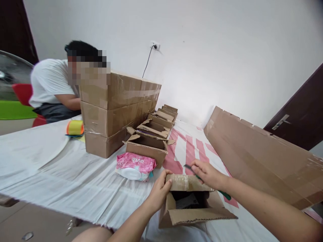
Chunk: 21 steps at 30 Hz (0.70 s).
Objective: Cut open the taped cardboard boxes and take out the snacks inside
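A small open cardboard box [194, 208] sits in front of me on the white sheet, something dark inside it. My left hand [160, 191] grips the box's taped far flap [186, 183] at its left end, thumb on top. My right hand [207, 173] rests on the same flap's right side, closed round a thin dark tool with a green handle [224, 195]; its tip pokes out to the left of the fingers.
A pink wet-wipes pack [135, 166] lies left of the box. Behind it run a row of open small boxes [153, 134] and stacked sealed cartons [113, 111]. A big carton [262, 158] leans at right. Another person [54, 89] sits at far left by a yellow tape roll [75, 128].
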Each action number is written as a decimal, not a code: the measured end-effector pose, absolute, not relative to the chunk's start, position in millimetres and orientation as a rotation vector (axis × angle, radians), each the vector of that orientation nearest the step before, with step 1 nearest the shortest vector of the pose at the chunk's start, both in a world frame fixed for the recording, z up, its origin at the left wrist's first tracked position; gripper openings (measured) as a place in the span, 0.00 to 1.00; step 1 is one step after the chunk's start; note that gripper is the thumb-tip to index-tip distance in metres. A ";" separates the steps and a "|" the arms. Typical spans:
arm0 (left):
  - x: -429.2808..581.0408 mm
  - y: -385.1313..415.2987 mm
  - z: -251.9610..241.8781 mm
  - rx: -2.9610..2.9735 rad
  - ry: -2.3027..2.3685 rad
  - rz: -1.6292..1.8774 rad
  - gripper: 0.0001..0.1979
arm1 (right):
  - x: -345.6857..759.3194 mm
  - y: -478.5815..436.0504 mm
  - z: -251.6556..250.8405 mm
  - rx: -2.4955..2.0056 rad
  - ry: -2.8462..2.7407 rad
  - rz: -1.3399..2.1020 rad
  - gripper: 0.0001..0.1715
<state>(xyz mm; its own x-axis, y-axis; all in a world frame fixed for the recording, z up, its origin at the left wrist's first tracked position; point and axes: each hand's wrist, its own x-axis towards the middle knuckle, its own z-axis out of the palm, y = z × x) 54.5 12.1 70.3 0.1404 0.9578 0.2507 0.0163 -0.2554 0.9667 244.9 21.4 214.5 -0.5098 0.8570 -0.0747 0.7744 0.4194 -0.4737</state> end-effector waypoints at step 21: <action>57.4 9.9 71.5 1.547 0.914 1.231 0.13 | 264.0 28.7 175.5 -0.650 -3.067 -0.144 0.13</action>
<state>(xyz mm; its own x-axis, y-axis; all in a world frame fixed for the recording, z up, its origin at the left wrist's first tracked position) 57.4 9.9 71.5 0.2215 0.9323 0.2858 0.0040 -0.2940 0.9558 264.0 28.7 175.5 -0.9141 0.4049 0.0223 0.4053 0.9099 0.0890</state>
